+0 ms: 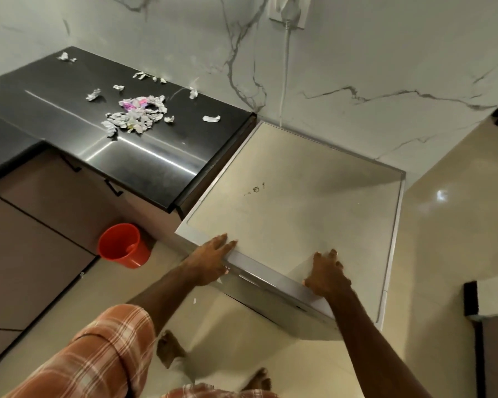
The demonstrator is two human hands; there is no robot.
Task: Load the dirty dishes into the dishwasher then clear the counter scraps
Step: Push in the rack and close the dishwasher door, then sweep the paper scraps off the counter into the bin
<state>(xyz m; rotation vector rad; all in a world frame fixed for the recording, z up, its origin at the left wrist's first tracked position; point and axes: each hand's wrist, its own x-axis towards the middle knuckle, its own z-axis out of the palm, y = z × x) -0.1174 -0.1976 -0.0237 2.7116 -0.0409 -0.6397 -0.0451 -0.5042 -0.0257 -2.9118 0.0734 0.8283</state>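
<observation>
The dishwasher [293, 202] is a white freestanding unit with a beige top, standing to the right of the black counter [144, 156]. Its door looks closed. My left hand [210, 261] presses on the front left edge of its top with the fingers laid flat. My right hand [327, 275] rests on the front edge further right, fingers spread on the top. Crumpled paper scraps [135, 116] lie in a heap on the counter, with several loose bits scattered around them. No dishes are in view.
An orange bucket [122, 245] stands on the floor below the counter's end. A white cable [283, 70] runs from a wall socket down behind the dishwasher. Cabinet doors with black handles sit under the counter. My bare feet stand on the beige floor tiles.
</observation>
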